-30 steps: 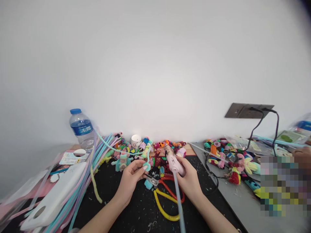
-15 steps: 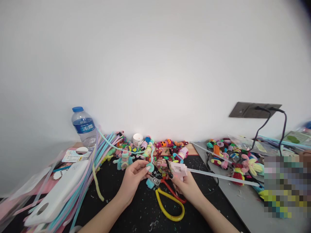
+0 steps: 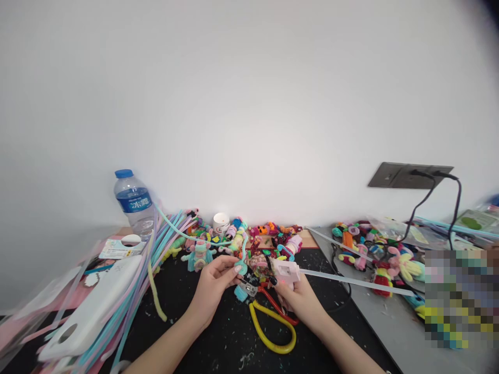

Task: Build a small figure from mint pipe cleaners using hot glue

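My left hand (image 3: pixel 212 288) pinches a small teal pipe-cleaner piece (image 3: pixel 241 267) whose thin stem curls upward. My right hand (image 3: pixel 298 298) grips a pink hot glue gun (image 3: pixel 284 270), lying sideways with its nozzle pointing left at the teal piece. A clear glue stick (image 3: pixel 354 282) juts out of the gun's back toward the right. Under both hands, on the black mat (image 3: pixel 187 332), lie pliers with yellow and red handles (image 3: pixel 271 324).
A bundle of pastel pipe cleaners (image 3: pixel 156 249) and a white plastic pack (image 3: pixel 89 311) lie at the left by a water bottle (image 3: pixel 133 202). Several small fuzzy figures (image 3: pixel 257 234) line the wall. More figures (image 3: pixel 370 249) and black cables (image 3: pixel 424 200) lie right.
My right hand has swung the glue gun from pointing away from me to lying sideways, nozzle at the teal piece; the glue stick now points right. The left hand barely moved.
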Motion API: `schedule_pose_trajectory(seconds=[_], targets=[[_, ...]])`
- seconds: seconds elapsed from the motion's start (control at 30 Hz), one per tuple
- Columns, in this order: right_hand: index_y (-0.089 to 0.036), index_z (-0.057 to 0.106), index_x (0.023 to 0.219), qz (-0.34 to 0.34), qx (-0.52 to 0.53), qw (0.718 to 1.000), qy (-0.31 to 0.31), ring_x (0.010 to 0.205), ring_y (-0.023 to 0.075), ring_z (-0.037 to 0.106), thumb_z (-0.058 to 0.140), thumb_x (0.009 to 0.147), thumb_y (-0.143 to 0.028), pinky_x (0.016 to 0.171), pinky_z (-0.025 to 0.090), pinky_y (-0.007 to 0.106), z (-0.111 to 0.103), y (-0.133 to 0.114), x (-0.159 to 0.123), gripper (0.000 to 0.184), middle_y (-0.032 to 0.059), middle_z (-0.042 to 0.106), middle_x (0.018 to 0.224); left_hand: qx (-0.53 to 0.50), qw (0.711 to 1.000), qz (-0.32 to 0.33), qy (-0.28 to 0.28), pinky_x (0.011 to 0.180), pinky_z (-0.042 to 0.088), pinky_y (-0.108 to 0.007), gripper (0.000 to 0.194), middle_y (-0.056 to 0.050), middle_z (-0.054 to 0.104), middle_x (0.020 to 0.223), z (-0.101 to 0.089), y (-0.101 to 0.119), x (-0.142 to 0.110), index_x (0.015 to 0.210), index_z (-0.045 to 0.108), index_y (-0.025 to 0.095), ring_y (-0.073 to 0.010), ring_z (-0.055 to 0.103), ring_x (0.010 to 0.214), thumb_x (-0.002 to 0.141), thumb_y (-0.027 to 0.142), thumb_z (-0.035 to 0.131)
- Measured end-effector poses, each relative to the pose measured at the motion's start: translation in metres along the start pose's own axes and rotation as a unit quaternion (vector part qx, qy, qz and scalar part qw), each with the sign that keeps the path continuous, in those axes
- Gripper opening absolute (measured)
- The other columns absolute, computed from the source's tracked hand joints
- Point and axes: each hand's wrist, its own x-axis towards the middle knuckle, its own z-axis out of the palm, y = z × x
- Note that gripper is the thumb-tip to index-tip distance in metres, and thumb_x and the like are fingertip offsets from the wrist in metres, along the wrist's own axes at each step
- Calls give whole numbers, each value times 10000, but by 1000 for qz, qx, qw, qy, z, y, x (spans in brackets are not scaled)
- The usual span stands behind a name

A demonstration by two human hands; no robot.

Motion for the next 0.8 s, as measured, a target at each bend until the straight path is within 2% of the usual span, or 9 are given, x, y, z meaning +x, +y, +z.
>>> schedule_pose_trajectory(seconds=[0.3,0.5,0.8], targets=[[-170,469,877,-16,-2,1000,-10,363,72,359,498,794,-317,362,278,183,-2,7,1,171,-88,403,450,10,1000,14,8,614,496,-230,194,-8,616,734,-2,-1,1,818,636,164,-119,567,652,676,283,694],[-173,467,850,-16,10,1000,-6,361,69,351,513,792,-326,364,278,182,-2,7,1,170,-89,409,445,26,999,20,14,638,486,-242,209,-33,632,771,-3,0,0,839,640,160,-149,576,712,681,288,684],[-164,503,859,-14,7,1000,-9,362,73,353,526,787,-337,365,280,186,-2,4,0,189,-83,410,442,-13,999,25,36,639,478,-230,191,-6,615,732,-1,3,2,815,640,165,-129,560,685,667,267,703]])
